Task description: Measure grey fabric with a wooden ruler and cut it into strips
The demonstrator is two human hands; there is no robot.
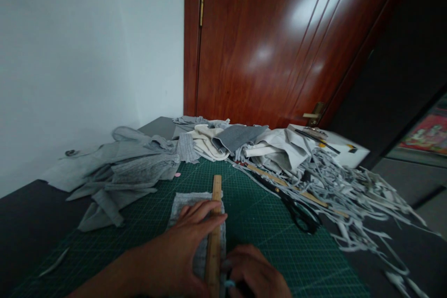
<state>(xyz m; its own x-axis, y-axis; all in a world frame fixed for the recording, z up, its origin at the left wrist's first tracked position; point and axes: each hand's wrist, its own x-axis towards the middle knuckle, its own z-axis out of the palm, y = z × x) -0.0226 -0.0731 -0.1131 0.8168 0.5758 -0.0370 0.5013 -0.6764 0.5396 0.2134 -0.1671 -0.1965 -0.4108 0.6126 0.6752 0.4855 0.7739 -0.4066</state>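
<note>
A wooden ruler lies lengthwise on a piece of grey knit fabric, close to the fabric's right edge. My left hand presses the ruler down with outstretched fingers, the thumb set apart toward its near end. Beside the ruler's lower right side is my right hand, its fingers curled and slightly blurred. A small tool with a light-blue part shows in that hand's grip; its kind cannot be made out. Beneath everything is a green gridded cutting mat.
Black-handled scissors and another wooden ruler lie at the right, by a heap of grey fabric strips. Grey garments spread over the left; folded cloths pile at the back, near a white box.
</note>
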